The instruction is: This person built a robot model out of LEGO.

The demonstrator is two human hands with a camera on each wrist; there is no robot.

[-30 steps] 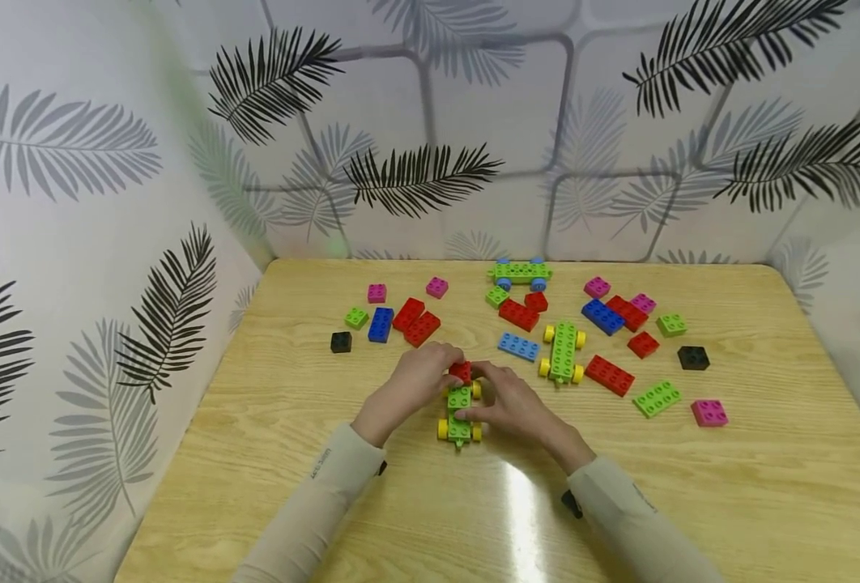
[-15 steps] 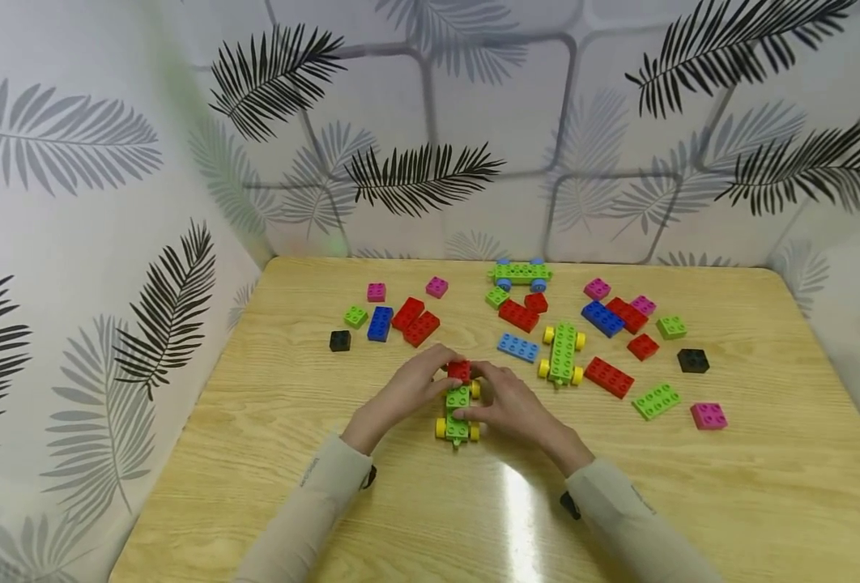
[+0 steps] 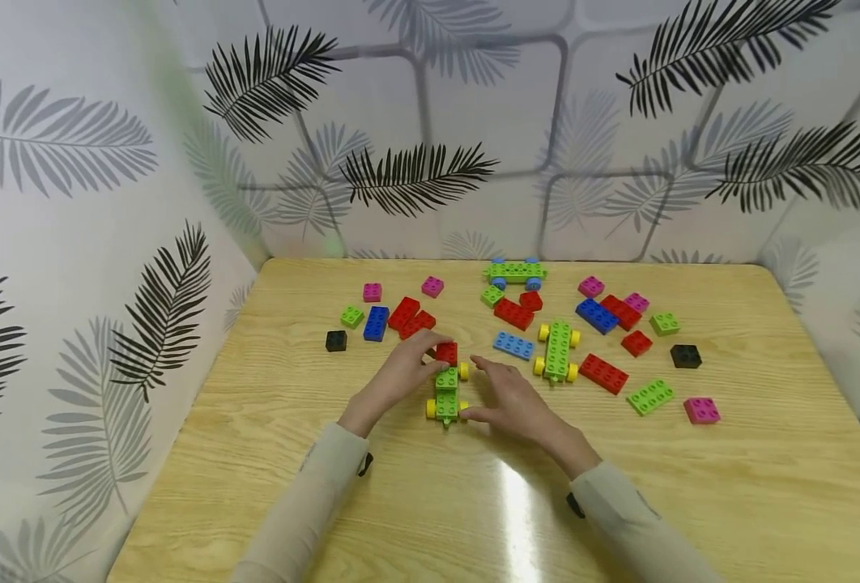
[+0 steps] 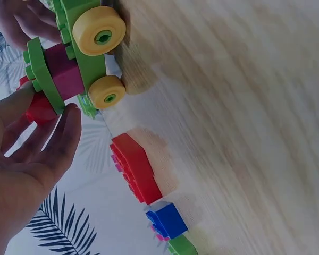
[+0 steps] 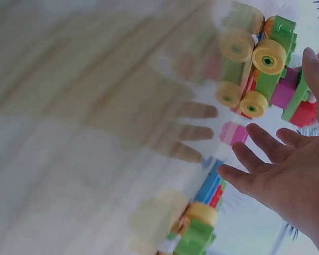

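Left hand [image 3: 405, 372] pinches the red brick [image 3: 447, 353] atop the far end of the green car [image 3: 446, 405] on the desk [image 3: 415, 502]; right hand [image 3: 516, 402] is spread, just beside. Probably the brick-seating step; next calls for straight-down pressure, imo.

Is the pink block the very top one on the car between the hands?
No, in the left wrist view the pink block sits under a green block, with a red block on top.
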